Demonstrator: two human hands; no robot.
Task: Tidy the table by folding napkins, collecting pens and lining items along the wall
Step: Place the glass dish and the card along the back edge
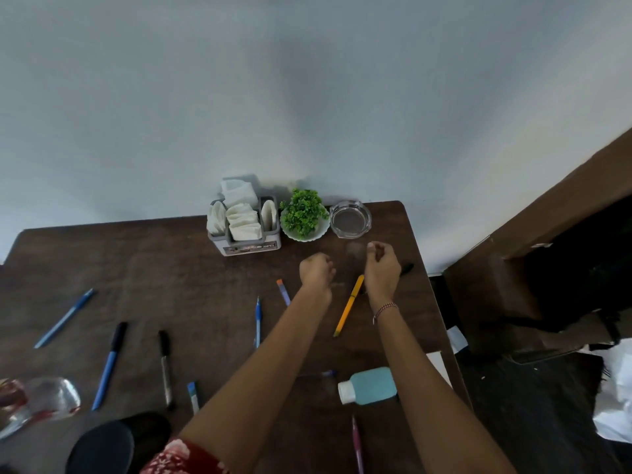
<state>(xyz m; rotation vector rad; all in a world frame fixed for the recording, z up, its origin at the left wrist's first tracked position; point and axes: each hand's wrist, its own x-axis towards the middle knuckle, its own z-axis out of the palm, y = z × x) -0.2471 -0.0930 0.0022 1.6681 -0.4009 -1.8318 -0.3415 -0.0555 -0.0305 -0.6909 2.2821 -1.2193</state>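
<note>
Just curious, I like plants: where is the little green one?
In the head view, the green plant stands against the wall at the far edge of the table, between the napkin holder on its left and the glass ashtray on its right.

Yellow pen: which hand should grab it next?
Probably the right. The right hand hovers just beside the upper end of the yellow pen. The left hand sits farther off, closer to the orange-tipped pen. Both hands look curled and empty.
</note>
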